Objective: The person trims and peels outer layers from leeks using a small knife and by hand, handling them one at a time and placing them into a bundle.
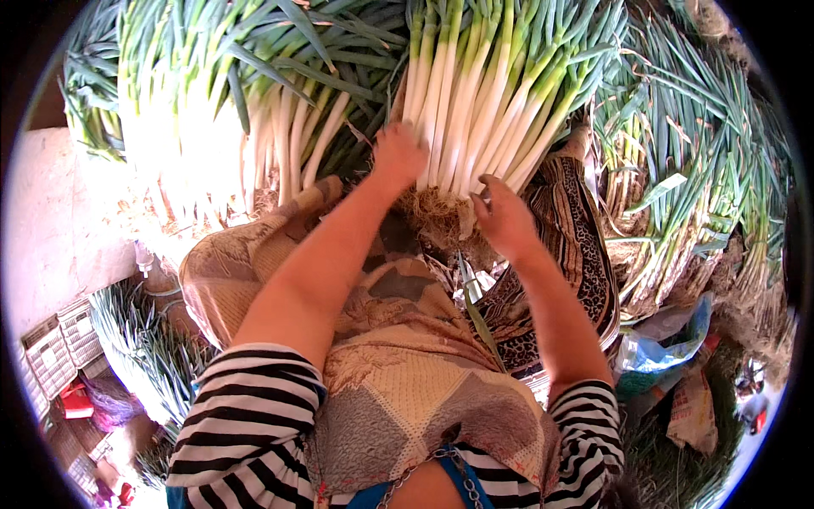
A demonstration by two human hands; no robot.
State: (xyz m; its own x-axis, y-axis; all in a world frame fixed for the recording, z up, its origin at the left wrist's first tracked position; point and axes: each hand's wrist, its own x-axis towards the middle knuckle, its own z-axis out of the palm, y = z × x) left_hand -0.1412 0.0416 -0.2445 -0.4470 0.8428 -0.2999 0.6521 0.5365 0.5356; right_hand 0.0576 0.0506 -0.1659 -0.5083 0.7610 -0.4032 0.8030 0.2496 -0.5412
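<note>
A thick bundle of green onions [475,93] with white stalks and muddy roots stands in front of me, roots resting on my patterned lap cloth [398,373]. My left hand [397,154] presses against the white stalks on the bundle's left side, just above the roots. My right hand [504,216] curls around the root end at the bundle's lower right, fingers bent on the stalks. Both forearms come up from striped sleeves.
A second bundle of green onions [220,102] lies to the left, brightly lit. More green onions [687,170] are piled at right. A smaller bunch [140,348] lies lower left beside white plastic crates [59,348]. Blue plastic bags [670,348] sit at lower right.
</note>
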